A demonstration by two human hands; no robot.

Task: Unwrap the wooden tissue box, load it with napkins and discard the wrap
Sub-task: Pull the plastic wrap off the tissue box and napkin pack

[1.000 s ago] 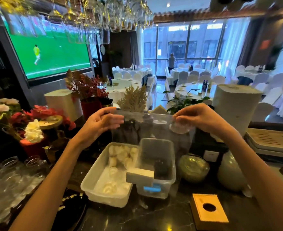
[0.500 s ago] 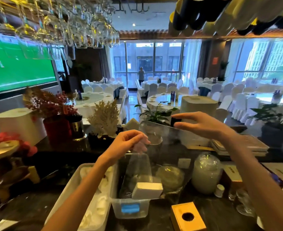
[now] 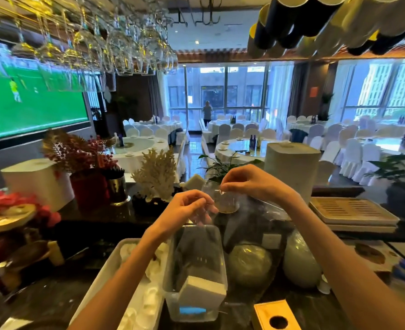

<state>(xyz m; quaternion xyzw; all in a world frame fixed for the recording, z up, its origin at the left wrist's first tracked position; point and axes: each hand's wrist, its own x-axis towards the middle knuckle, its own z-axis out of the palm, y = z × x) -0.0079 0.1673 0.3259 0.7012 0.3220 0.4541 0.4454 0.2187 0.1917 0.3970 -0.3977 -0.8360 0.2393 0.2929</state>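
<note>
I hold a sheet of clear plastic wrap [image 3: 251, 225] up in front of me over the dark counter. My left hand [image 3: 187, 208] pinches its near edge, and my right hand [image 3: 251, 182] pinches its top edge a little higher and farther away. The two hands are close together and the wrap hangs folded below them. The wooden tissue box [image 3: 276, 316], light wood with a round hole in its top, lies unwrapped on the counter at the bottom edge, right of centre. A white block [image 3: 201, 291] rests in a clear bin [image 3: 194, 308] below my left hand.
A white tray [image 3: 101, 277] of rolled white cloths sits at the lower left. Two round wrapped jars [image 3: 301, 260] stand behind the box. Flower pots crowd the left of the counter, and stacked trays [image 3: 354, 213] lie at the right. Wine glasses hang overhead.
My hands have drawn together, folding the wrap that was stretched wide between them. My view has swung up and to the right.
</note>
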